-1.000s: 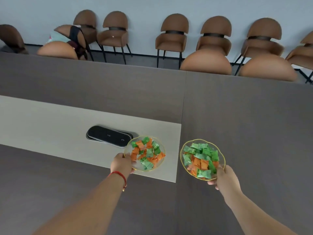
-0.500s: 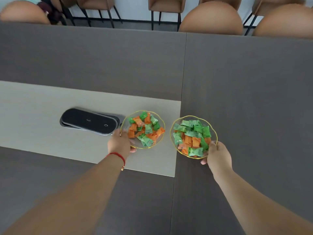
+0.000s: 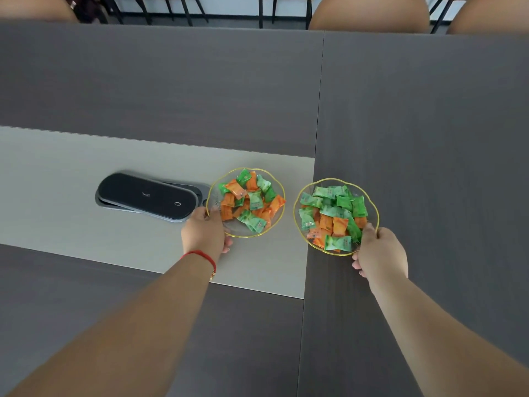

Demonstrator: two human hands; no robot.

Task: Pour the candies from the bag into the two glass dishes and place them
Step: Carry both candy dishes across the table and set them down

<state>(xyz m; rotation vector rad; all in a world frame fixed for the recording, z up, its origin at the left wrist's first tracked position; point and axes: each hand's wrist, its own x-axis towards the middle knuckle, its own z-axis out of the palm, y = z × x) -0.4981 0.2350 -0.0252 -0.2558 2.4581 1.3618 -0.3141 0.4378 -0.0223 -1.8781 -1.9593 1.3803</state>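
Two gold-rimmed glass dishes hold several green and orange wrapped candies. The left dish (image 3: 279, 183) sits on the beige strip of the table, and my left hand (image 3: 204, 232) grips its near-left rim. The right dish (image 3: 372, 202) lies just right of the seam, on the dark surface, with my right hand (image 3: 380, 255) gripping its near-right rim. The dishes stand side by side with a small gap between them. No candy bag is in view.
A black oval panel (image 3: 146, 196) is set in the beige strip, right beside the left dish. The dark table (image 3: 429, 124) stretches far ahead and to the right. Brown chair backs (image 3: 369, 12) line the far edge.
Both dishes have moved forward and closer together on the table, still held at their rims. The view has tilted down, so the chairs and wall have mostly left the frame.
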